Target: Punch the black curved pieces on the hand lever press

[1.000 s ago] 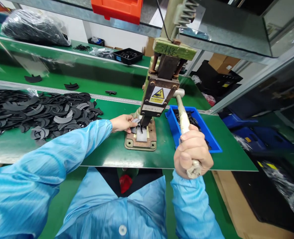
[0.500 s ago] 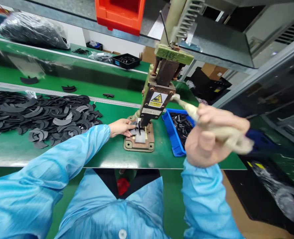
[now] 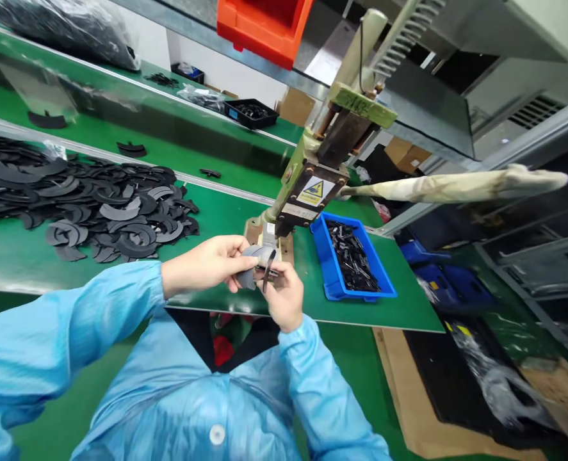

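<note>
While both hands are held together just in front of the press base, a grey curved part [image 3: 250, 267] is pinched between the thumb and fingers of the left hand [image 3: 205, 264]. The right hand [image 3: 284, 296] is closed on a thin dark piece [image 3: 267, 276] that stands against the right edge of the grey part; whether the two pieces are joined cannot be told. Both are held above the near edge of the green bench [image 3: 226, 224], not resting on it. Light blue sleeves [image 3: 101, 320] are worn on both arms.

Directly behind the hands the hand press [image 3: 312, 186] is seen, tilted in the view, with a yellow warning label [image 3: 316, 189] on its front. Its cloth-wrapped lever [image 3: 456, 186] is raised to about level, extends to the right, and is not gripped by either hand.

Just to the right of the press base a blue tray [image 3: 334, 282] is set on the bench; small black pieces [image 3: 351, 253] are held in it. To the left, well apart from the hands, a spread heap of black and grey crescent-shaped parts [image 3: 86, 208] is lying on the bench.

Beyond the heap a conveyor belt [image 3: 168, 137] carries a few scattered black parts. Farther back a black tray [image 3: 251, 113] and a plastic bag of dark parts [image 3: 67, 29] are noted. An orange bin [image 3: 259, 25] is mounted overhead.
</note>
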`<action>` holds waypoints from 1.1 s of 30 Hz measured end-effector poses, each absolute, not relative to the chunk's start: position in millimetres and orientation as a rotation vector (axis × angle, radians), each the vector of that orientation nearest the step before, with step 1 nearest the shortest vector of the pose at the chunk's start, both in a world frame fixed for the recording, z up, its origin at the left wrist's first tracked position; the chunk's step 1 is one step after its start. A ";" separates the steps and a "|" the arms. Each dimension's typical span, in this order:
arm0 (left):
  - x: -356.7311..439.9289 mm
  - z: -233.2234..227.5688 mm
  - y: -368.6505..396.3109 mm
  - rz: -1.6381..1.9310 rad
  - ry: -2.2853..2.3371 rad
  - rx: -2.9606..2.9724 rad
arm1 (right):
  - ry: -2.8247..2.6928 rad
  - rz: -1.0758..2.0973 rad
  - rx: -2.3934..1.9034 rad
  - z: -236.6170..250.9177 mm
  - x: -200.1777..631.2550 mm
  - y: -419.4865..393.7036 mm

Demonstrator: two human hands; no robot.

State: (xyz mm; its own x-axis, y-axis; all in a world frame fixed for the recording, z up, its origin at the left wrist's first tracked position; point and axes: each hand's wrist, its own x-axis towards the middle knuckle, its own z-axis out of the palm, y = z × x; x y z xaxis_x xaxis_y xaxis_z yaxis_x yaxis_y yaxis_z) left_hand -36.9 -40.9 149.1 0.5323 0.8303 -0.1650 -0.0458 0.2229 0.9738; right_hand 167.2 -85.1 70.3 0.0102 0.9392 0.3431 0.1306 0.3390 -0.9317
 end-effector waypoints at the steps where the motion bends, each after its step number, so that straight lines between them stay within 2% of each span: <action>1: -34.9 149.8 -44.6 0.701 0.815 1.214 | -1.391 0.848 -1.056 67.5 160.1 -87.3; 11: -26.8 151.6 -57.9 0.572 0.733 1.139 | -1.355 0.702 -1.108 62.7 146.0 -103.3; 19: -33.3 142.1 -39.2 0.488 0.844 1.309 | -1.628 0.558 -1.136 69.9 170.2 -101.4; 25: -37.2 138.5 -50.3 0.907 1.110 1.858 | -1.817 0.412 -1.139 79.1 180.7 -101.6; 28: -33.0 131.1 -53.8 0.910 1.034 2.085 | -1.881 0.386 -1.113 78.7 180.4 -101.4; 33: -27.7 112.7 -51.1 0.850 1.095 1.681 | -1.931 0.384 -1.060 77.0 183.9 -103.4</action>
State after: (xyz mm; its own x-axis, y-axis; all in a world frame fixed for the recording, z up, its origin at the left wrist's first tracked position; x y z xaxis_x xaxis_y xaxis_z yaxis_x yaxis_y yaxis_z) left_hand -27.7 -51.1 112.7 0.3642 0.9294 0.0601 0.2889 -0.1741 0.9414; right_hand 183.9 -103.4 77.0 -0.2534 0.7970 0.5482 0.5268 0.5890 -0.6128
